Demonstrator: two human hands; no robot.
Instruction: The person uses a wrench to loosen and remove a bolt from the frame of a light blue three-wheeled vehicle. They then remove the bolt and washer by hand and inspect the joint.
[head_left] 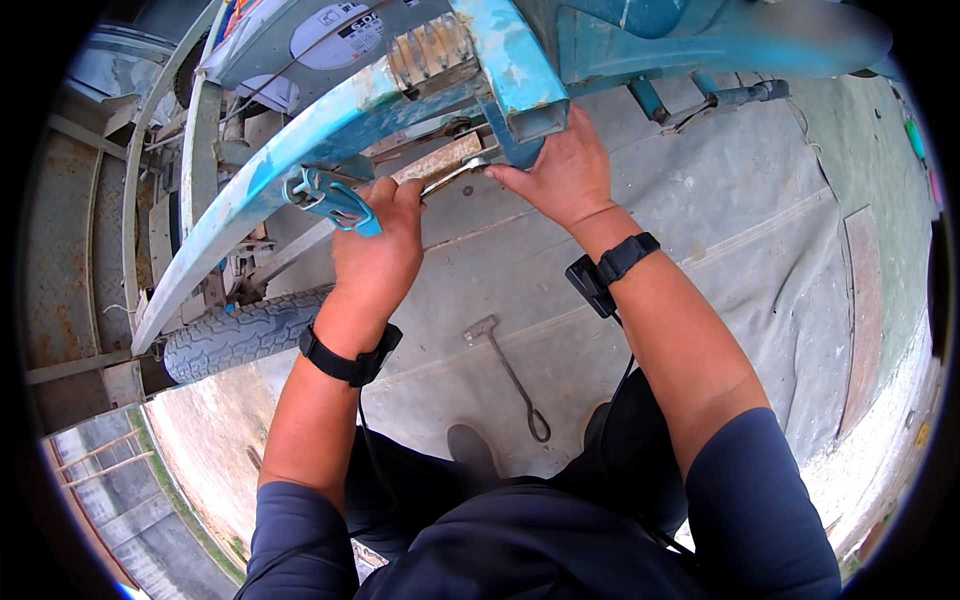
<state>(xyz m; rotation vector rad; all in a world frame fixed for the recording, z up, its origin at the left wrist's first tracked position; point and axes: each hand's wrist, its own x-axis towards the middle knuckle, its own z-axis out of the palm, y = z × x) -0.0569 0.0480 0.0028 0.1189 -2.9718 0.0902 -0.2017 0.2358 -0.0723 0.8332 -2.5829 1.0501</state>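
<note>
The left hand [375, 245] is gripping a wrench [455, 172]; the right hand [562, 170] is steadying its head under the frame [515, 80], fastener work unfinished.

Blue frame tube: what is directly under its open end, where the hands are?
Under the blue frame tube, a metal wrench runs from the left hand toward the right hand. The right hand's fingers cover the wrench head and any fastener there.

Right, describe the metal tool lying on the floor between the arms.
The long-handled metal tool is a thin, dark, rusty-looking rod with a blocky cross-head at its upper left end and a small closed loop at its lower right end. It lies flat and diagonal on the grey concrete floor, below both hands, untouched, just above the person's dark shoe.
</note>
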